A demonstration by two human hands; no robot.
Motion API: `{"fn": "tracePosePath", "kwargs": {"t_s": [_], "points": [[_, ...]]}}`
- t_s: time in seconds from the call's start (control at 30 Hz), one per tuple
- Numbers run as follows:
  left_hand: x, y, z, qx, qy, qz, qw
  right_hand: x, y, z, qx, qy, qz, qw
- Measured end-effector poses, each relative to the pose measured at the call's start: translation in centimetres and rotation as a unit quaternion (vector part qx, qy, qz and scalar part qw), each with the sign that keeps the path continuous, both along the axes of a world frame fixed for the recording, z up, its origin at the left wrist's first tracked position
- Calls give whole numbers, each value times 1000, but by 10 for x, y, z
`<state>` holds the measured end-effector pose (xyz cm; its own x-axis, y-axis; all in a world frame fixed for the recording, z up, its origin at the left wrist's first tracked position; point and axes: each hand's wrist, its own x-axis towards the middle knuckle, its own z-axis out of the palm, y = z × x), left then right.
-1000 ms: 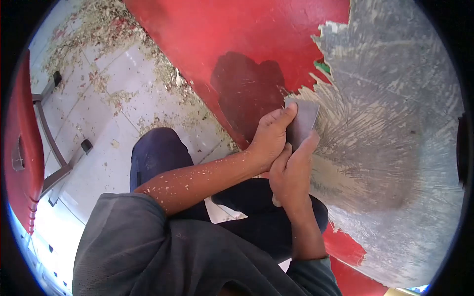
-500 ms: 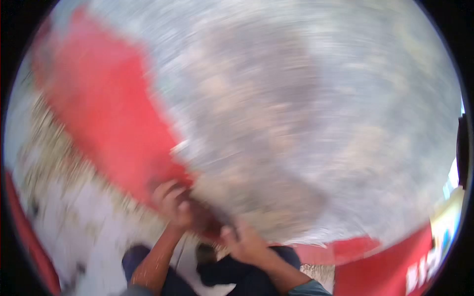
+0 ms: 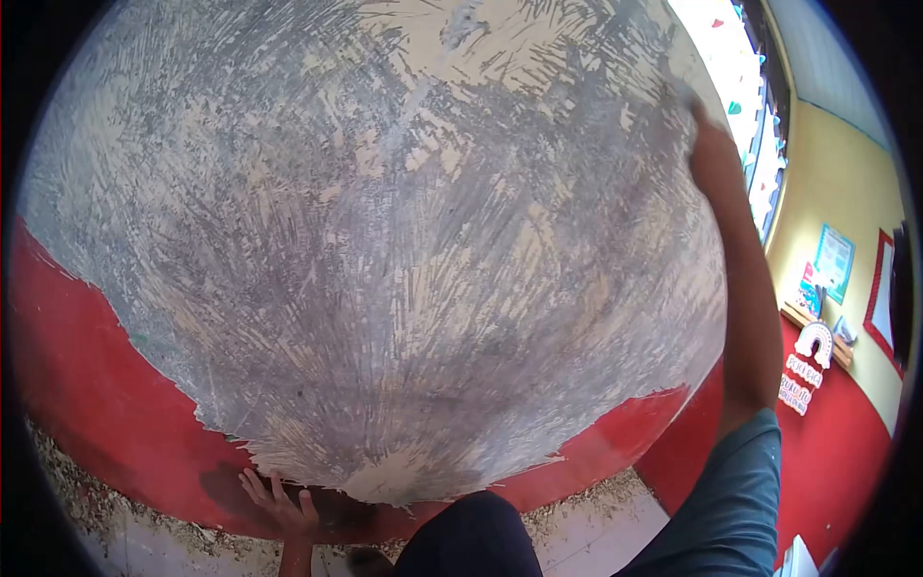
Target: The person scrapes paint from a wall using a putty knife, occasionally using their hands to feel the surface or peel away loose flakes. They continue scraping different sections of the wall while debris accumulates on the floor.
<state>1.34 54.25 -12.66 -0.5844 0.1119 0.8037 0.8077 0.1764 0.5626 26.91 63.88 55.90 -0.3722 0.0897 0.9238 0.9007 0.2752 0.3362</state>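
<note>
A big wall point(image 3: 413, 250) fills most of the view, its coat scraped off in many short strokes down to a grey and beige surface. Red paint point(image 3: 106, 365) is still on its lower left part and along the bottom. At the bottom, my left hand point(image 3: 284, 505) rests against the red strip with its fingers spread, holding nothing. Up at the right edge of the scraped area is my right hand point(image 3: 713, 149), the arm stretched upward. Blur and the hand's angle hide its fingers and anything in them.
Scraped flakes point(image 3: 87, 500) lie along the foot of the wall on the pale tiled floor point(image 3: 596, 534). My knee point(image 3: 471, 539) is close to the wall. To the right are a bright window point(image 3: 735, 77), a small shelf point(image 3: 817, 332) and a rainbow sign point(image 3: 812, 356).
Both hands were low and close together at the red paint's edge. My right hand has moved far up and right; my left stays low, now spread. The view has swung and sharpened.
</note>
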Motion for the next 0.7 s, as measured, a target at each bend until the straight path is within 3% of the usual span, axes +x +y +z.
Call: {"fn": "tracePosePath", "kwargs": {"t_s": [0.03,0.07,0.13,0.17,0.2,0.23,0.27,0.3,0.37,0.43,0.5,0.6,0.63,0.67,0.7], "points": [[0,0,-1,5,-1,1,1000,27,7,17,-58,54,-64,995],[2,-3,0,0,-3,8,1000,29,10,8,-45,44,-24,998],[2,-7,15,-10,7,20,1000,44,18,-41,-27,22,1,999],[0,-8,29,53,8,-12,998,48,23,-71,-23,9,-13,1000],[1,-5,49,117,7,-47,992,28,-10,-117,-35,-84,19,996],[1,-5,72,177,0,-81,981,24,-17,-139,-35,-57,38,997],[-3,-22,106,113,96,10,989,57,21,-131,-20,-34,34,999],[-9,-30,138,132,131,18,982,106,71,-122,-9,-13,30,999],[-25,-36,193,185,189,5,964,174,102,-123,-185,88,-210,956],[-37,-30,234,235,240,-37,941,275,169,-133,-231,146,-260,926],[-45,-18,259,268,290,-75,915,267,141,-156,-202,129,-179,954],[-57,4,266,148,233,4,961,162,45,-194,-159,14,2,987],[-60,8,267,158,248,-8,956,130,9,-216,-172,-42,39,983],[-64,9,266,167,260,-21,951,109,-22,-235,-198,-180,83,960],[-65,8,262,171,267,-33,948,95,-50,-252,-368,-259,84,889]]}}
